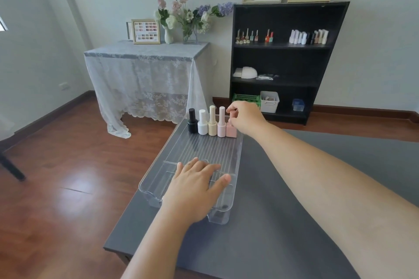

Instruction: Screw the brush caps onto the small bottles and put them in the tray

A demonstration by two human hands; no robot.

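Note:
A clear ribbed plastic tray (pixel 235 161) lies on the dark grey table. Along its far end stand several capped small bottles in a row: black (pixel 192 121), white (pixel 202 123), cream (pixel 212 121), pale pink (pixel 221 123) and a squarer pink bottle (pixel 231 131) at the right end. My right hand (pixel 246 116) reaches over that last pink bottle, fingers closed around its cap, which is hidden. My left hand (pixel 195 184) lies flat, fingers spread, on the tray's near end.
The grey table (pixel 283 222) ends just left of the tray, over a wooden floor. Behind stand a lace-covered side table (pixel 145 70) with flowers and a black shelf unit (pixel 283 61) holding more bottles and baskets.

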